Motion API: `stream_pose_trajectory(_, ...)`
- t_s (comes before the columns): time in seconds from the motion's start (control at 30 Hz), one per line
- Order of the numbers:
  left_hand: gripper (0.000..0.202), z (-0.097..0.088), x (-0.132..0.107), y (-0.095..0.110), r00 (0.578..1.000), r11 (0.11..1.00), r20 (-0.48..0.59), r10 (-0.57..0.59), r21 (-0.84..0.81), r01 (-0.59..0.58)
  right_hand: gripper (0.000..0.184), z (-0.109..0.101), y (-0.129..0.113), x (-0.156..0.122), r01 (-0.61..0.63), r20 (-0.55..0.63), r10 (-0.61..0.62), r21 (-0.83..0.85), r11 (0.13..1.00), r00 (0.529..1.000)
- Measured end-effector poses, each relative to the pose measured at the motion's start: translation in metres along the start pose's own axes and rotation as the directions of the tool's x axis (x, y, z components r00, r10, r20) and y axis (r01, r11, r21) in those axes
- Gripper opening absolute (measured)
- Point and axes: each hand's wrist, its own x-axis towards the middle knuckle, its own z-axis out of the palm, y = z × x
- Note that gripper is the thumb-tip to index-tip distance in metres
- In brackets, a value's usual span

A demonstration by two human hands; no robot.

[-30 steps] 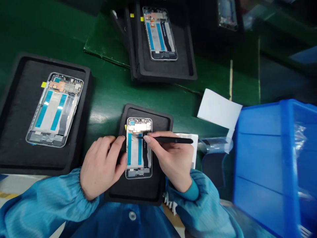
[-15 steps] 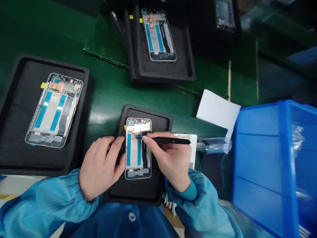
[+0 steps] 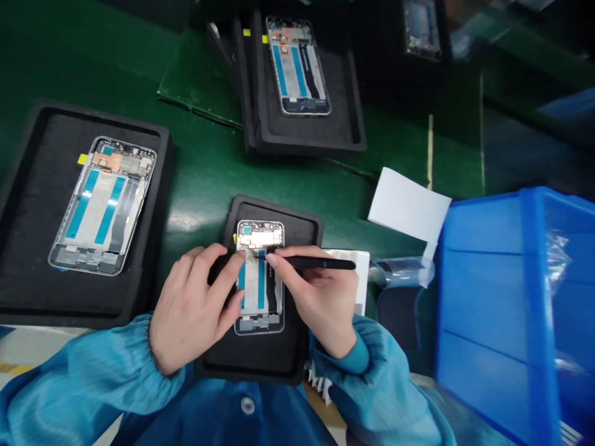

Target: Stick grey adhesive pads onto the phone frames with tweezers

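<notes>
An opened phone frame [image 3: 259,272] with two blue strips lies in a small black foam tray [image 3: 260,359] in front of me. My right hand [image 3: 320,297] pinches black tweezers [image 3: 316,264], their tip over the frame's upper part. My left hand [image 3: 195,310] rests on the frame's left side, its index finger reaching across to the top near the tweezer tip. Both arms wear blue sleeves.
A larger black tray [image 3: 28,204] at left holds another phone frame [image 3: 102,204]. A third tray [image 3: 316,133] with a frame [image 3: 297,65] lies at the back. A blue plastic bin [image 3: 511,297] stands at right, with a white card [image 3: 409,204] and a plastic bag [image 3: 404,271] beside it.
My left index finger has slid rightward over the frame's upper left toward the tweezer tip. The right hand and tweezers have barely moved.
</notes>
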Motion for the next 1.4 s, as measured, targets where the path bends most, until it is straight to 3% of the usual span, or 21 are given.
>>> stream_pose_trajectory(0.17,0.049,-0.003,0.005,0.002,0.995,0.995,0.103,0.015,0.093,-0.024,0.007,-0.001,-0.001,0.001,-0.001,0.001,0.001,-0.004,1.0,1.0)
stream_pose_trajectory(0.47,0.053,-0.007,0.007,0.005,0.988,0.985,0.154,0.01,0.167,-0.036,0.008,-0.001,-0.003,0.001,-0.012,0.014,0.012,-0.022,1.0,1.0)
stream_pose_trajectory(0.73,0.046,-0.01,0.014,0.004,0.977,0.979,0.183,0.111,0.151,-0.139,0.008,-0.014,-0.011,-0.009,-0.026,-0.133,0.028,0.022,0.999,0.991)
stream_pose_trajectory(1.1,0.04,-0.016,0.016,-0.006,0.958,0.967,0.211,0.197,0.121,-0.225,0.009,-0.019,0.001,-0.024,-0.051,-0.066,0.06,0.128,0.99,0.996)
stream_pose_trajectory(1.4,0.039,-0.016,0.013,-0.004,0.973,0.981,0.171,0.156,0.091,-0.173,0.011,-0.018,0.009,-0.024,-0.013,-0.023,0.017,0.177,0.984,1.0)
